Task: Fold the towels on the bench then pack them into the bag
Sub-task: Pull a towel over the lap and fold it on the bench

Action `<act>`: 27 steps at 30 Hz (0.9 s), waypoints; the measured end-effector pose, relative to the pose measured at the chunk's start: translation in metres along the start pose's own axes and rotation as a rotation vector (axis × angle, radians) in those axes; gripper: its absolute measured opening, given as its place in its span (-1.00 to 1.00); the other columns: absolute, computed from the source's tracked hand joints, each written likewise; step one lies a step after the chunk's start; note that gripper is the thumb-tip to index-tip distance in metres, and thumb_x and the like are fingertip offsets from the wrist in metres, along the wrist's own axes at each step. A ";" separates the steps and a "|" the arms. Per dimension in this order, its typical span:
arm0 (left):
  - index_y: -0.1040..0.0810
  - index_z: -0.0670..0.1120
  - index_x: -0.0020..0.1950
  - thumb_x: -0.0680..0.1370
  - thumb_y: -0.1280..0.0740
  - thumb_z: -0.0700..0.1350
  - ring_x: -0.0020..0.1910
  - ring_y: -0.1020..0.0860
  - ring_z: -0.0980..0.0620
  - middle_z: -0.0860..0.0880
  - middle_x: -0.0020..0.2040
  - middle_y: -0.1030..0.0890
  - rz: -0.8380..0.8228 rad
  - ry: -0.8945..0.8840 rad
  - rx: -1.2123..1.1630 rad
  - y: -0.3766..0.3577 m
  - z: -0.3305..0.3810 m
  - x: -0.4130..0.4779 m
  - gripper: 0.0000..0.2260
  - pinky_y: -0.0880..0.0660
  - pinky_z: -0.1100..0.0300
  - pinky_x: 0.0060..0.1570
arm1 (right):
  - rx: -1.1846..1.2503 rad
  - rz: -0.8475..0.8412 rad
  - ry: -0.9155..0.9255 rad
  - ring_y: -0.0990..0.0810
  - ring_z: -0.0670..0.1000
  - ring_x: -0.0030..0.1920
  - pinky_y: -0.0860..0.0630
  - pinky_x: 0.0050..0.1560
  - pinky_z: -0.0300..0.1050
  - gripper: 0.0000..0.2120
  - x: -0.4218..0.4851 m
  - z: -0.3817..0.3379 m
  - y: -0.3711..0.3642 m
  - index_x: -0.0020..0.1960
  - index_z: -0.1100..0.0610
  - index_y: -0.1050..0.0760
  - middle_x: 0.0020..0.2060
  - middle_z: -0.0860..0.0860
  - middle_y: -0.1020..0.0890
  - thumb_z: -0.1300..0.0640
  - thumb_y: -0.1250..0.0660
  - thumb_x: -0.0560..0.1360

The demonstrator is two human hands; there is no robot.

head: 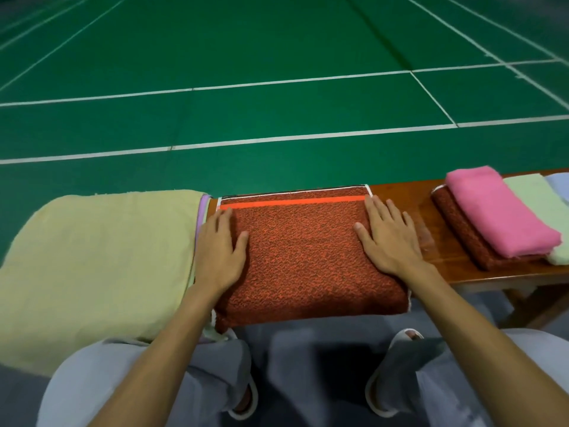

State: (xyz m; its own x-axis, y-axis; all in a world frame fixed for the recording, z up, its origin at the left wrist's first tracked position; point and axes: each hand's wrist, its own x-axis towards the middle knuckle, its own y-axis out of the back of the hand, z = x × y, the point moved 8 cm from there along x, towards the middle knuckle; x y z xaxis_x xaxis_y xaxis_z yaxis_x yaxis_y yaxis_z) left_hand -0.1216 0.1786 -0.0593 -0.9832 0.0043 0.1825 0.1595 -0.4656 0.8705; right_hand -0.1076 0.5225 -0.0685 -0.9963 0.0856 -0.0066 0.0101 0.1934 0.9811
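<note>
While both hands lie flat, fingers straight, left hand [219, 251] and right hand [386, 238] pressing opposite ends of the rust towel [303, 257] at lower centre on the bench [409, 192], its long axis runs left-right between them, neither nearer.

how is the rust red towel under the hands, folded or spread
Folded: the rust red towel is a thick rectangle with stacked layers showing at its far edge.

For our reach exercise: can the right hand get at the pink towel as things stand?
Probably yes. The right hand lies flat on the red towel, holding nothing; only bare bench separates it from the pink towel, which tops its stack uncovered.
</note>
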 end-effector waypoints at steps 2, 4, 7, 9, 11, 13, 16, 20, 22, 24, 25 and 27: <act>-0.40 -0.26 0.37 0.55 -0.42 0.11 0.26 -0.45 -0.31 -0.28 0.28 -0.51 0.070 0.166 0.094 0.009 -0.009 -0.004 -0.43 -0.41 -0.17 0.26 | 0.003 0.104 -0.075 -0.38 0.24 0.41 -0.41 0.34 0.20 -0.32 -0.003 -0.002 0.019 0.55 0.20 -0.18 0.44 0.20 -0.43 -0.21 -0.21 0.62; -0.46 -0.26 0.21 0.49 -0.49 0.13 0.15 -0.51 -0.32 -0.28 0.14 -0.54 0.045 0.335 0.068 0.013 -0.015 -0.008 -0.46 -0.48 -0.13 0.11 | 0.098 0.098 -0.198 -0.51 0.29 0.25 -0.50 0.18 0.13 -0.42 -0.004 0.001 0.027 0.35 0.25 -0.33 0.25 0.25 -0.54 -0.15 -0.36 0.56; -0.54 -0.12 -0.10 0.48 -0.52 0.05 -0.04 -0.61 -0.21 -0.12 -0.15 -0.62 -0.034 0.392 -0.101 0.013 -0.015 -0.003 -0.72 -0.49 0.02 -0.09 | 0.247 -0.048 -0.305 -0.61 0.28 0.15 -0.49 0.02 0.05 -0.63 -0.003 0.006 0.023 0.13 0.17 -0.45 0.09 0.20 -0.62 -0.09 -0.43 0.54; -0.60 -0.05 -0.16 0.48 -0.54 -0.02 -0.08 -0.65 -0.16 -0.04 -0.21 -0.64 -0.108 0.427 -0.249 0.011 -0.015 -0.001 -0.83 -0.48 0.09 -0.11 | 0.284 -0.096 -0.305 -0.64 0.23 0.07 -0.50 -0.04 0.00 -0.74 0.000 0.012 0.022 -0.04 0.11 -0.52 -0.04 0.12 -0.65 -0.07 -0.45 0.51; -0.69 -0.12 -0.08 0.47 -0.55 -0.08 -0.07 -0.68 -0.17 -0.08 -0.16 -0.71 -0.096 0.498 -0.447 0.012 -0.021 0.000 -0.87 -0.58 0.03 -0.02 | 0.392 -0.083 -0.300 -0.65 0.22 0.01 -0.54 -0.05 0.01 -0.80 0.004 0.021 0.022 -0.09 0.11 -0.53 -0.11 0.08 -0.67 0.01 -0.49 0.50; -0.67 -0.23 -0.02 0.48 -0.52 -0.21 -0.06 -0.70 -0.25 -0.23 -0.09 -0.73 -0.057 0.588 -0.658 0.017 -0.027 -0.001 -0.87 -0.62 -0.12 0.08 | 0.726 -0.056 -0.275 -0.69 0.25 -0.05 -0.57 -0.09 0.06 -0.82 0.005 0.026 0.021 -0.03 0.12 -0.48 -0.20 0.09 -0.67 0.24 -0.49 0.51; -0.59 -0.10 0.09 0.48 -0.45 -0.42 -0.22 -0.70 -0.10 -0.23 -0.06 -0.72 -0.105 0.559 -0.889 0.028 -0.018 -0.001 -0.71 -0.67 0.01 -0.10 | 1.263 -0.117 -0.171 -0.72 0.06 -0.24 -0.68 -0.19 -0.01 -0.37 -0.003 0.019 0.037 0.36 0.01 -0.32 -0.27 0.09 -0.73 0.52 -0.37 0.48; -0.59 -0.06 0.30 0.47 -0.40 -0.50 -0.10 -0.72 -0.06 -0.21 -0.03 -0.74 -0.327 0.301 -0.980 0.046 0.004 0.000 -0.49 -0.67 0.17 -0.11 | 1.352 -0.246 0.029 -0.69 -0.05 -0.23 -0.67 -0.19 -0.15 -0.22 -0.014 0.013 0.066 0.51 0.03 -0.33 -0.19 0.13 -0.73 0.44 -0.41 0.36; -0.66 -0.12 0.22 0.48 -0.41 -0.48 -0.06 -0.70 -0.11 -0.24 -0.04 -0.74 -0.354 0.219 -0.850 0.057 0.004 0.001 -0.60 -0.67 0.17 -0.04 | 1.260 -0.249 0.053 -0.68 -0.10 -0.24 -0.64 -0.19 -0.23 -0.29 -0.017 0.019 0.077 0.49 0.15 -0.38 -0.19 0.08 -0.74 0.40 -0.42 0.36; -0.70 -0.09 0.09 0.49 -0.45 -0.43 -0.10 -0.71 -0.08 -0.16 -0.12 -0.75 -0.292 0.201 -0.738 0.064 -0.005 0.003 -0.70 -0.65 0.25 -0.09 | 1.103 -0.216 0.096 -0.65 -0.18 -0.27 -0.59 -0.21 -0.33 -0.41 -0.020 0.021 0.086 0.42 0.22 -0.43 -0.26 -0.03 -0.73 0.45 -0.41 0.41; -0.71 -0.06 0.05 0.49 -0.47 -0.40 -0.13 -0.72 -0.04 -0.11 -0.16 -0.75 -0.263 0.193 -0.687 0.068 -0.008 0.002 -0.73 -0.63 0.29 -0.14 | 1.028 -0.214 0.116 -0.63 -0.22 -0.28 -0.56 -0.22 -0.37 -0.49 -0.021 0.019 0.089 0.36 0.23 -0.47 -0.29 -0.08 -0.72 0.50 -0.38 0.45; -0.72 -0.01 -0.02 0.48 -0.52 -0.33 -0.26 -0.70 0.10 -0.01 -0.25 -0.74 -0.207 0.177 -0.573 0.069 -0.011 0.002 -0.78 -0.57 0.38 -0.23 | 0.919 -0.240 0.122 -0.66 -0.21 -0.24 -0.56 -0.20 -0.38 -0.63 -0.024 0.016 0.091 0.23 0.19 -0.58 -0.27 -0.10 -0.73 0.51 -0.34 0.52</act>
State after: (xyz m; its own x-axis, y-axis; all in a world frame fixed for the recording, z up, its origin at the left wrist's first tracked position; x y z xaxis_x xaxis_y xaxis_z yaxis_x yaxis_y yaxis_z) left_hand -0.1135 0.1367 -0.0036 -0.9962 0.0211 -0.0847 -0.0599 -0.8709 0.4877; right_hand -0.0811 0.5538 0.0182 -0.9821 -0.1481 -0.1166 -0.1839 0.8885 0.4204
